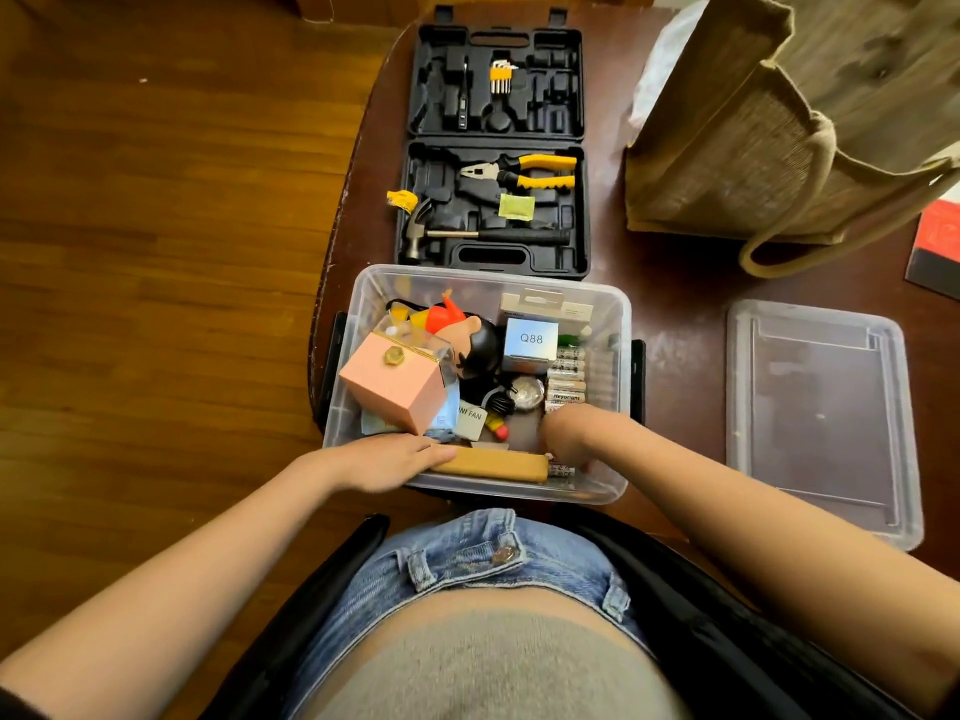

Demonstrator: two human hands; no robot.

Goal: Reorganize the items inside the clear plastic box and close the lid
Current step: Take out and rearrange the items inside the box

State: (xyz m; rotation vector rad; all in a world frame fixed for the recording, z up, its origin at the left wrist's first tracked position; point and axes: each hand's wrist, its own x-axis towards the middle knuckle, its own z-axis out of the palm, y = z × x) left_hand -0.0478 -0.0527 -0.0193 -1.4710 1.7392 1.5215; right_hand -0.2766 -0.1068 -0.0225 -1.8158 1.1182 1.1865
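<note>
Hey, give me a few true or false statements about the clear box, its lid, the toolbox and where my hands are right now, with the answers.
1. The lid is on the clear box. False: it lies on the table to the right of the box.
2. The toolbox behind the clear box is open. True.
3. The left hand rests on the flat tan item at the box's near wall. True.
4. The right hand is outside the box, on the lid. False: it reaches down inside the box, near the batteries.
5. The pink box sits in the toolbox. False: it is in the clear box.
</note>
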